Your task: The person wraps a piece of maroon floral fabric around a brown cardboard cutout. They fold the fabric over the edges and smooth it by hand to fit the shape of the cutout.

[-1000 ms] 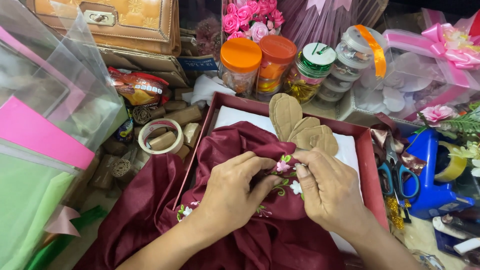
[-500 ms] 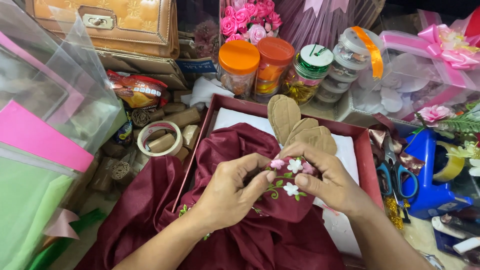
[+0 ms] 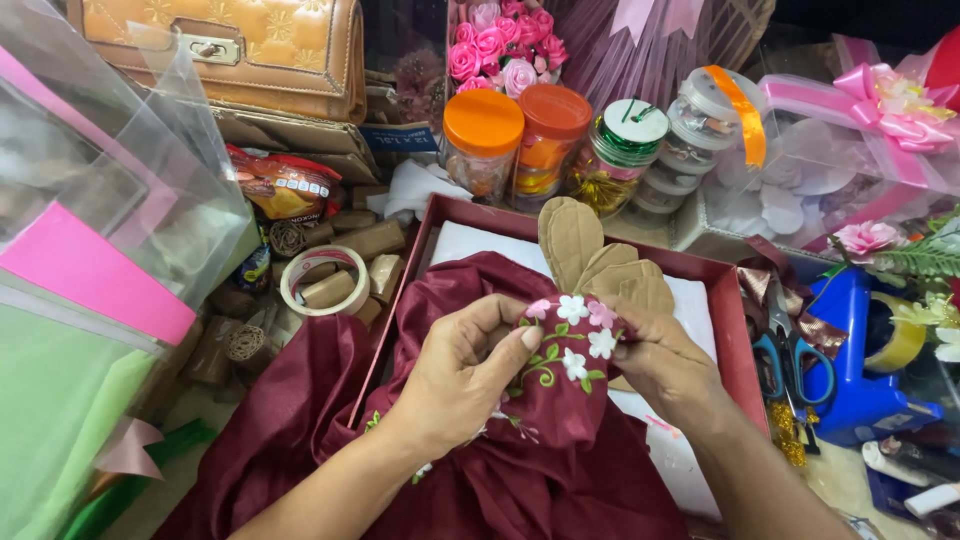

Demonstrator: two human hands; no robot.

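the person's left hand (image 3: 465, 375) and right hand (image 3: 665, 360) are both closed on a fold of maroon cloth (image 3: 560, 400), pinching it up between them so that the part stitched with small white and pink flowers (image 3: 585, 330) and green stems faces upward. the cloth lies bunched in an open red box (image 3: 735, 330) lined with white paper (image 3: 470, 240), and a good deal of it spills over the box's near left wall onto the surface. by the look of it the step in hand is shaping the cloth into a neat gather with the flowers showing on top; the next move would seem to call for a steady pinch on both sides, so the fold holds its form while the loose part is tucked down into the box. right behind the fold stand tan leaf-shaped pieces (image 3: 590, 255), touching or nearly touching the cloth, and they could be knocked askew. beyond the box stand jars with orange lids (image 3: 515, 130) and a bunch of pink roses (image 3: 500, 45). to the left lie a tape ring (image 3: 320, 280) and brown rolls, with clear bags of pink and green sheets (image 3: 90, 330) crowding that edge. to the right lie scissors (image 3: 790, 345) beside a blue tape holder (image 3: 865, 370), close to the right wrist.
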